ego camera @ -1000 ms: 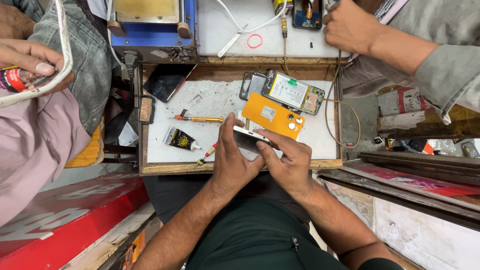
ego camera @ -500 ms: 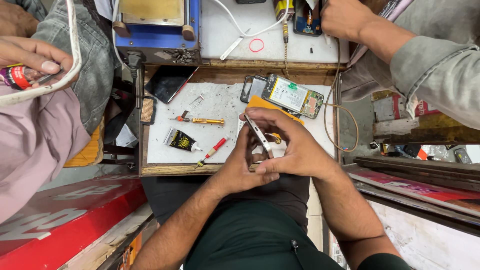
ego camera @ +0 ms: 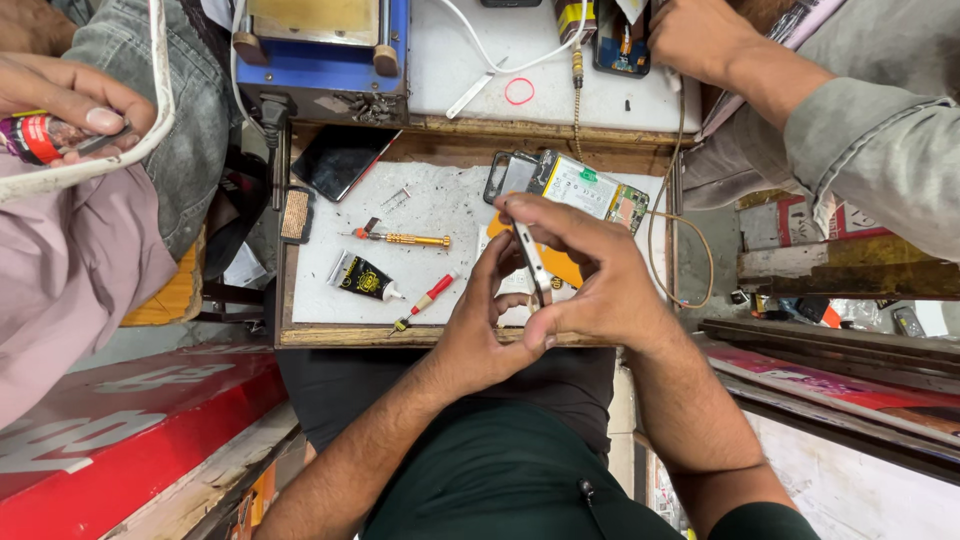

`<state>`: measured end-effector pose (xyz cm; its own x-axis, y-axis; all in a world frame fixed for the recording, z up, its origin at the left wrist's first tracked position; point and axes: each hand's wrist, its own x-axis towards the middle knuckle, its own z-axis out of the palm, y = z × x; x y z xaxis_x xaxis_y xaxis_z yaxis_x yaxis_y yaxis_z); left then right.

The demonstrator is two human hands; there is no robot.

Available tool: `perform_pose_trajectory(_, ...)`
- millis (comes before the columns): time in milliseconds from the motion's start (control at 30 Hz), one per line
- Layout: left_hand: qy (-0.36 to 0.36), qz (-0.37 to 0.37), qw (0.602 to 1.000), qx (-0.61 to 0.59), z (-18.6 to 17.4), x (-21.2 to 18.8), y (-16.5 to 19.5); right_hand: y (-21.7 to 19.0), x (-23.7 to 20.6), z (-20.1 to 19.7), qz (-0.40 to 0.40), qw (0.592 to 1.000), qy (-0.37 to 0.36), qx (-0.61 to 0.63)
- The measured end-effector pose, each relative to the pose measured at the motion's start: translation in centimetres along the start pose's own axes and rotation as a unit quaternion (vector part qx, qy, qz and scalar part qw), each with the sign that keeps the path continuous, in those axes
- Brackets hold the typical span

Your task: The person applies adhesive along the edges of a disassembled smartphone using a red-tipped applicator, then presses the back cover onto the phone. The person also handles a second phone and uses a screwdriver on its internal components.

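Both my hands hold a thin phone panel (ego camera: 532, 262) on edge above the white work mat (ego camera: 440, 225). My right hand (ego camera: 590, 285) grips it from the right, fingers curled over its top. From the left, my left hand (ego camera: 480, 325) pinches its lower end. Behind my hands lies an orange sheet (ego camera: 562, 266), partly hidden. An opened phone body (ego camera: 585, 188) with a white battery and green board sits just beyond it.
On the mat lie a gold screwdriver (ego camera: 400, 238), a red screwdriver (ego camera: 428, 298), a black glue tube (ego camera: 362, 277) and a dark phone (ego camera: 343, 160). A blue machine (ego camera: 320, 50) stands behind. Other people's hands hold things at the upper left (ego camera: 70, 95) and upper right (ego camera: 700, 40).
My hands lifted the panel off the orange sheet and turned it from lying flat to standing on edge, and they came closer together.
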<state>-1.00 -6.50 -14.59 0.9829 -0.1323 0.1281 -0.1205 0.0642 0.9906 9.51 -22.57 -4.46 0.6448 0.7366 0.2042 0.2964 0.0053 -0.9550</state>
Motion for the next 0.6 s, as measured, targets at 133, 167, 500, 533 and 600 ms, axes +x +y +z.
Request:
perform_pose_trajectory(133,0.028,0.019,0.999,-0.017,0.1,-0.2,0.5,0.2,0.2,0.2,0.020,0.996,0.027,0.082)
perform_pose_trajectory(167,0.030,0.015,0.999,-0.020,0.1,-0.2,0.7,0.3,0.2,0.2,0.034,0.994,0.033,0.100)
perform_pose_trajectory(500,0.046,-0.003,0.996,0.072,-0.2,-0.1,2.0,1.7,0.7,0.1,0.016,0.989,0.052,0.136)
perform_pose_trajectory(533,0.046,-0.003,0.996,0.079,-0.2,-0.1,2.1,1.8,0.7,0.0,0.016,0.990,0.054,0.133)
perform_pose_trajectory(600,0.045,-0.005,0.995,0.089,-0.2,-0.1,2.1,2.0,0.6,-0.1,0.020,0.988,0.055,0.139)
